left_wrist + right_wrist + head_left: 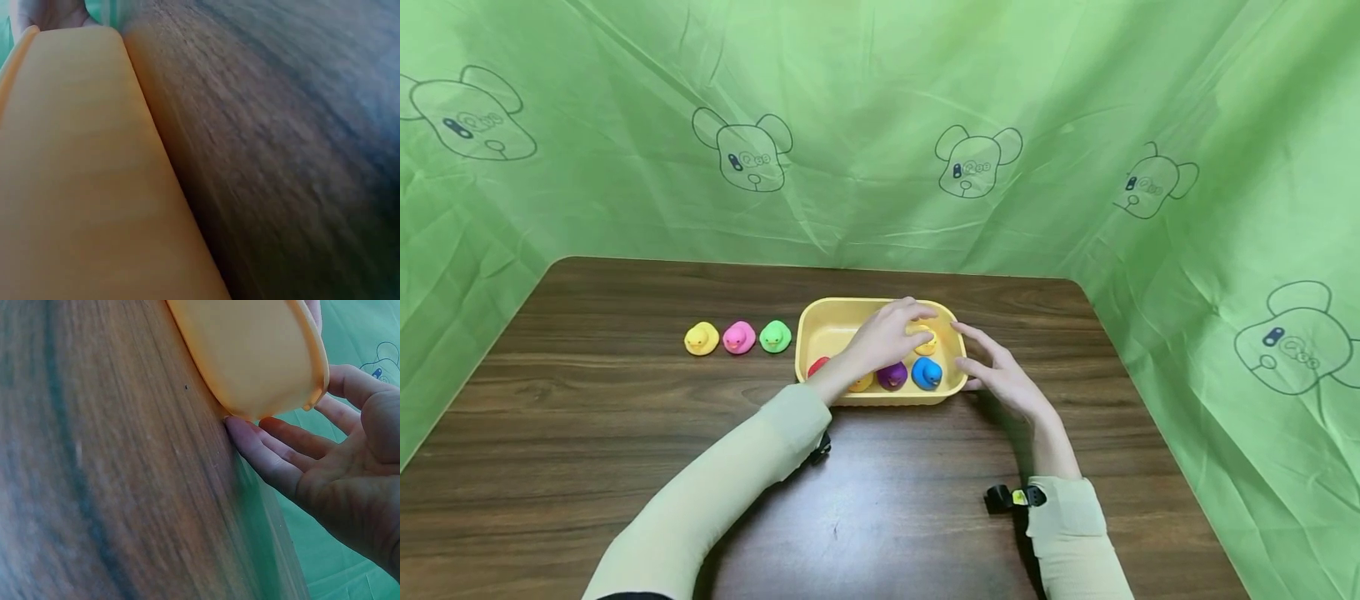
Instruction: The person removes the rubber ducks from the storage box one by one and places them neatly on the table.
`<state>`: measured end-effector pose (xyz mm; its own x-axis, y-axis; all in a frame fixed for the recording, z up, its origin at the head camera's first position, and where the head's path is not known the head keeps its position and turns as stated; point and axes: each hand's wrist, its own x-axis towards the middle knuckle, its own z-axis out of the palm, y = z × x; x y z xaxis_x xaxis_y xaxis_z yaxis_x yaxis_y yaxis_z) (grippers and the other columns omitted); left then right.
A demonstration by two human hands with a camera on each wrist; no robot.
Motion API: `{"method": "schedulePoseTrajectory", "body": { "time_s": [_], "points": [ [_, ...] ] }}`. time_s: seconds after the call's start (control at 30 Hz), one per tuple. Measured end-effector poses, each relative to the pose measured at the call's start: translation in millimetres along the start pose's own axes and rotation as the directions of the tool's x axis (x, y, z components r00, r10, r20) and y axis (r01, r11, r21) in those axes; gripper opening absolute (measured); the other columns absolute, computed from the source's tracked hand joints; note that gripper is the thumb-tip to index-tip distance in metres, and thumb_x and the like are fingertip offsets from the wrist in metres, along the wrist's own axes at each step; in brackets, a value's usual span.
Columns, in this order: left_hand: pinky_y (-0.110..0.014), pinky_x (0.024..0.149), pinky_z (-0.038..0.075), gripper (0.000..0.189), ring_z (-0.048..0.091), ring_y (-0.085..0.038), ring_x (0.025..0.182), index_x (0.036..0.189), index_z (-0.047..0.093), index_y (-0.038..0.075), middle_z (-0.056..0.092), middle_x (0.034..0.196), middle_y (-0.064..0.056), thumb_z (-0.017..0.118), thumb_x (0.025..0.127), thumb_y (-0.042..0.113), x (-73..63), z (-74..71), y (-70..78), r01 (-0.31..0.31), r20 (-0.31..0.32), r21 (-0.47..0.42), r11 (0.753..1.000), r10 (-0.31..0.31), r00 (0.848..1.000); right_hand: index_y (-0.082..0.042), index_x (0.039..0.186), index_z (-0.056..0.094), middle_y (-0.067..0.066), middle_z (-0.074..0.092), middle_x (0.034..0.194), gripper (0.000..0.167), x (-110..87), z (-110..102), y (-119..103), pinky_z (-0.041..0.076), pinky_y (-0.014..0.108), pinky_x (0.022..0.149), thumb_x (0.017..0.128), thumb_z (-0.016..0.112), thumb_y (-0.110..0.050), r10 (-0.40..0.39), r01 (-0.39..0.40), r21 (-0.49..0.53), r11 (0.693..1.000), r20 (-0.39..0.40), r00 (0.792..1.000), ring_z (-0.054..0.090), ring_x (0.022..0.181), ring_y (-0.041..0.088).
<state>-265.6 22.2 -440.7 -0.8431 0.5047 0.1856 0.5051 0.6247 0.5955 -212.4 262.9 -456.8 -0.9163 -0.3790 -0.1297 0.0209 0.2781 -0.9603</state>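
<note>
In the head view a yellow plastic basket [850,305] holds several toy ducks. My left hand [889,337] reaches over its near side, thumb and fingers spread just above a yellow duck [928,346] at the right end. Along the near wall sit a blue duck [927,374], a purple duck [892,377], an orange-yellow duck [862,383] and a red duck [817,365], the last two partly hidden by my left arm. My right hand [1003,379] touches the basket's right end. In the right wrist view its extended fingers [269,456] rest against the end wall.
Left of the basket, a yellow duck [702,339], a pink duck [739,337] and a green duck [775,337] stand in a row on the brown wooden table [625,417]. A green cloth [865,167] with bear drawings hangs behind and beside the table.
</note>
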Motion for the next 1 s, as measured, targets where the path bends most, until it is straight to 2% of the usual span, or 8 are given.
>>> {"method": "schedulePoseTrajectory", "body": {
  "time_s": [0.1, 0.47, 0.83, 1.0],
  "points": [
    [-0.045, 0.122, 0.04, 0.04, 0.048, -0.028, 0.147, 0.136, 0.066, 0.019, 0.062, 0.147, -0.004, 0.07, 0.098, 0.032, 3.5, 3.8, 2.0, 0.009, 0.03, 0.04, 0.999, -0.01, 1.0, -0.02, 0.162, 0.032, 0.019, 0.031, 0.166, 0.063, -0.3, -0.4, -0.2, 0.064, 0.037, 0.082, 0.105, 0.059, -0.02, -0.005, 0.005, -0.006, 1.0, -0.002, 1.0, 0.058, 0.129, 0.038],
    [-0.048, 0.115, 0.047, 0.044, 0.054, -0.025, 0.141, 0.137, 0.066, 0.022, 0.059, 0.15, -0.003, 0.071, 0.097, 0.038, 8.3, 12.5, 1.2, 0.027, 0.078, 0.113, 0.993, -0.036, 0.996, -0.018, 0.163, 0.03, 0.023, 0.033, 0.164, 0.064, -1.0, 0.0, -1.7, 0.064, 0.036, 0.082, 0.106, 0.058, -0.019, -0.011, 0.011, 0.015, 1.0, 0.013, 1.0, 0.059, 0.129, 0.037],
    [-0.048, 0.114, 0.047, 0.043, 0.055, -0.026, 0.136, 0.137, 0.066, 0.022, 0.061, 0.146, -0.001, 0.07, 0.097, 0.037, 9.4, 18.5, -4.2, -0.009, 0.129, 0.144, 0.99, -0.01, 0.992, -0.017, 0.162, 0.03, 0.021, 0.031, 0.166, 0.064, -0.5, 1.4, -2.1, 0.064, 0.036, 0.082, 0.105, 0.059, -0.018, -0.009, 0.009, 0.017, 1.0, 0.012, 1.0, 0.053, 0.133, 0.046],
    [-0.046, 0.114, 0.047, 0.041, 0.057, -0.026, 0.135, 0.135, 0.068, 0.019, 0.063, 0.144, -0.001, 0.071, 0.096, 0.031, 9.6, 19.2, -5.7, -0.02, 0.123, 0.116, 0.993, 0.006, 0.992, -0.016, 0.162, 0.031, 0.021, 0.032, 0.166, 0.063, 0.1, 1.0, -0.4, 0.064, 0.036, 0.081, 0.105, 0.059, -0.017, -0.007, 0.007, 0.011, 1.0, 0.004, 1.0, 0.053, 0.133, 0.045]
  ]
}}
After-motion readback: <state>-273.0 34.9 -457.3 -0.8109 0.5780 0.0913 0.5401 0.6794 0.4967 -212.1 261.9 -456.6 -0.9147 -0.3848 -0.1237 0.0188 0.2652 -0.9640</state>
